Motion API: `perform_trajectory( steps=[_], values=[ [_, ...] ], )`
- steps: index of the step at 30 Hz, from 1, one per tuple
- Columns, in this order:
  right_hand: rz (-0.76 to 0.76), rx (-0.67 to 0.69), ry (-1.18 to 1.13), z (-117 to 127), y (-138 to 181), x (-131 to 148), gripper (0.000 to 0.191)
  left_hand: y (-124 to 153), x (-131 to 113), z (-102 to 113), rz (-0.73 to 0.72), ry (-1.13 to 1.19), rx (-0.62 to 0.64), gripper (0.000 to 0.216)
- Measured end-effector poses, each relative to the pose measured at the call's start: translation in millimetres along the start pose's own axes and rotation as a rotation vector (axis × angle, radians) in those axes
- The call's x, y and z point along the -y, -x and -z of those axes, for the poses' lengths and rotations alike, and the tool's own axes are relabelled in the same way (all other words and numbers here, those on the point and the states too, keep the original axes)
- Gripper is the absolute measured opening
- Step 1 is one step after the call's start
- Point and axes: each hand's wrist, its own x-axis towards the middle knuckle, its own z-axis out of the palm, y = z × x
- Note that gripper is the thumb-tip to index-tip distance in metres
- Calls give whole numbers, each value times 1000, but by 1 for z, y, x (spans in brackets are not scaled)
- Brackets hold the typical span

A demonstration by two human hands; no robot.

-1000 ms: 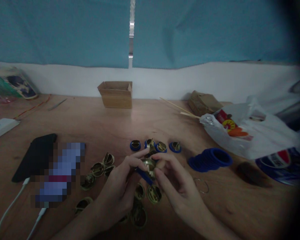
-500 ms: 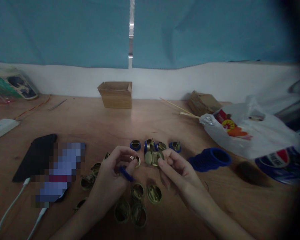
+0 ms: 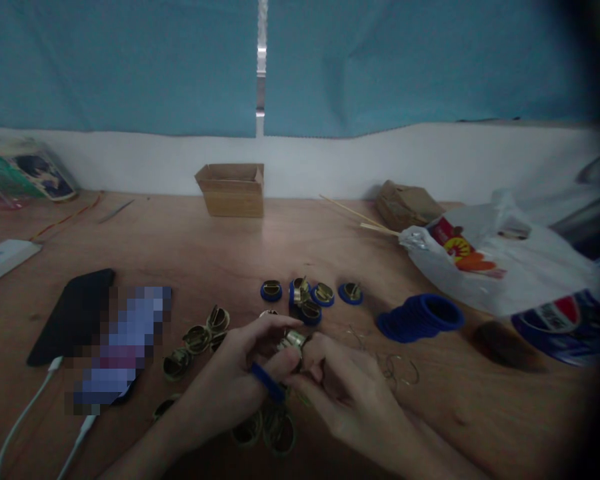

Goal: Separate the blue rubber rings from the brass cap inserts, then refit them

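My left hand (image 3: 235, 367) and my right hand (image 3: 353, 383) meet at the middle of the table. Between their fingertips is a round brass-coloured badge back (image 3: 295, 339) with a clip, partly covered by the fingers. A blue ring (image 3: 269, 382) also sits in my left hand, across the lower fingers. Both hands are closed on the badge back. Just beyond them lie several badge backs set in blue rings (image 3: 323, 293). Plain brass badge backs (image 3: 197, 339) are spread left of my left hand; others (image 3: 280, 432) lie below the hands, partly hidden.
A stack of blue rings (image 3: 420, 318) lies on its side at right, near thin wire loops (image 3: 394, 369). Beyond are a plastic bag (image 3: 485, 287) and Pepsi packaging (image 3: 563, 327). An open cardboard box (image 3: 235, 199) stands behind; two phones, one dark (image 3: 73, 313), lie left with cables.
My hands have come together, and my right hand has moved left and down. One more badge back in a blue ring shows in the far group. Thin wire loops at right are uncovered.
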Motion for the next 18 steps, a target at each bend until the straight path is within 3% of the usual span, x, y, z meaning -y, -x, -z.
perform_trajectory(
  steps=[9, 18],
  values=[
    [109, 63, 106, 4, -3, 0, 22, 3, -5, -3, -86, -7, 26, 30],
    [-2, 40, -47, 12, -3, 1, 26, 1, -9, 3, -94, 199, 41, 29]
  ],
)
